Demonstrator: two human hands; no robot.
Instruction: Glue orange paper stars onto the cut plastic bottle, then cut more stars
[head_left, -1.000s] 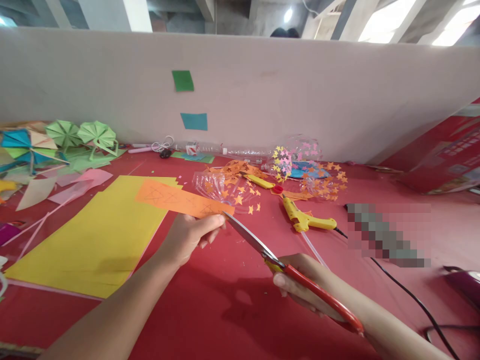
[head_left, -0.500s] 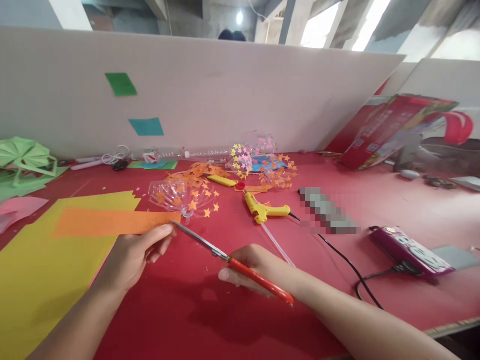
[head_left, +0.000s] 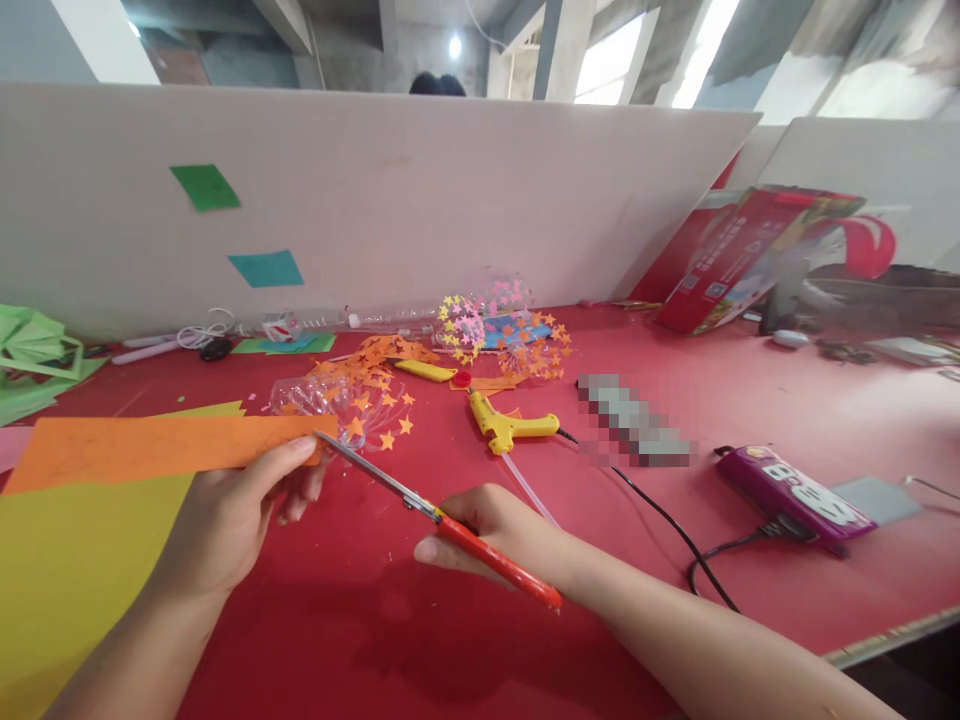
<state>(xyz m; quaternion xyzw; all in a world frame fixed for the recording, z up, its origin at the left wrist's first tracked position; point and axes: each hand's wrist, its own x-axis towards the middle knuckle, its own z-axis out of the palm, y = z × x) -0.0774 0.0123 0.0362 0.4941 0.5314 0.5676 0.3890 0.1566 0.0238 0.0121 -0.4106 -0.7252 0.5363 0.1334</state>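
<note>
Bare from the left hand (head_left: 225,528) across the wrist (head_left: 189,585) and along the visible stretch of forearm (head_left: 139,648) behind it. Bare likewise from the right hand (head_left: 491,520), past the wrist (head_left: 585,568), over a longer visible stretch of forearm (head_left: 694,630). Slender and smooth at both wrists, broadening farther back from each hand; rounded at the thumb tips (head_left: 426,548).

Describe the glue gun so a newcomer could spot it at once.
On the red table, look just beyond the right hand holding red-handled scissors. There lies the yellow glue gun. Unlike the yellow utility knife farther back, it has a translucent glue stick and a black cord.
</note>
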